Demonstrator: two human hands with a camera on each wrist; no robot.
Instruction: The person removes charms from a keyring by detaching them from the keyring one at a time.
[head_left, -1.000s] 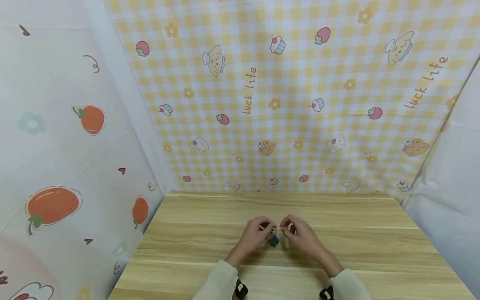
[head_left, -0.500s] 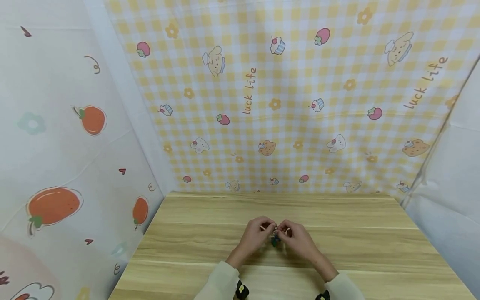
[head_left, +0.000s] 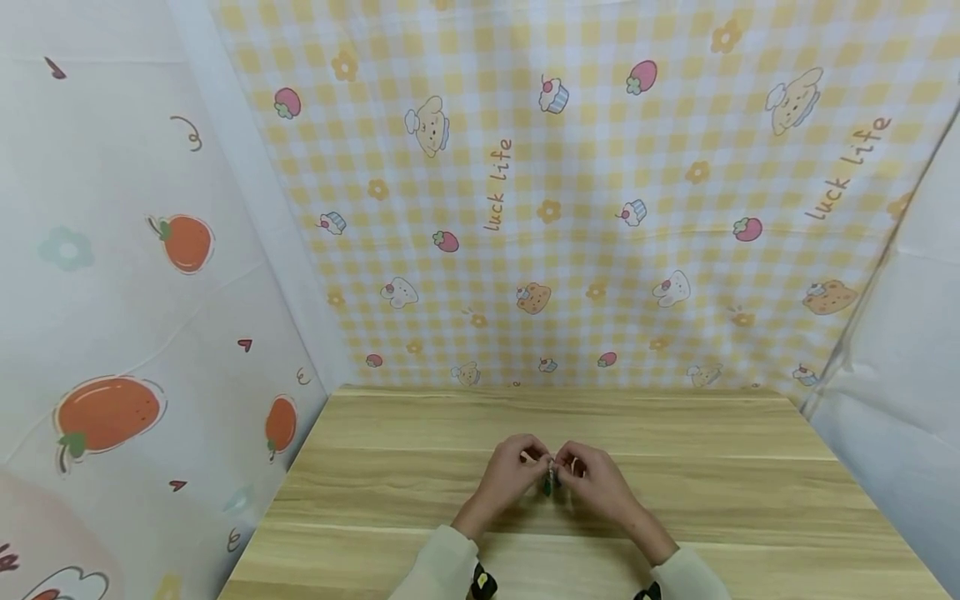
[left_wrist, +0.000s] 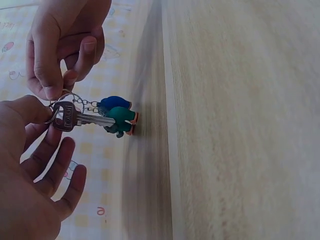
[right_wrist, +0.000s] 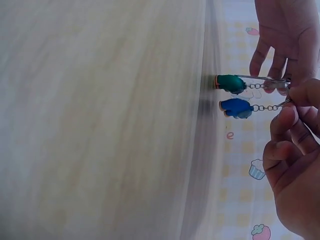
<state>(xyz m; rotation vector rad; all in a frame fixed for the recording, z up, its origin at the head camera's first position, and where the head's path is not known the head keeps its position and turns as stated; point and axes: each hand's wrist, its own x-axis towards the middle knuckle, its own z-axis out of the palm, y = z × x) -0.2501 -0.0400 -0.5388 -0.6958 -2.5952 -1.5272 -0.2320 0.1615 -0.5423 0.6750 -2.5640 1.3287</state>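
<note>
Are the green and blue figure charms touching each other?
Apart: the right wrist view shows a gap between the green figure charm and the blue figure charm, which only overlap in the left wrist view.

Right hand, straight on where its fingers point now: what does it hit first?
Likely the left hand, directly opposite the right hand; depth is unclear, so the key the left hand holds could touch first.
</note>
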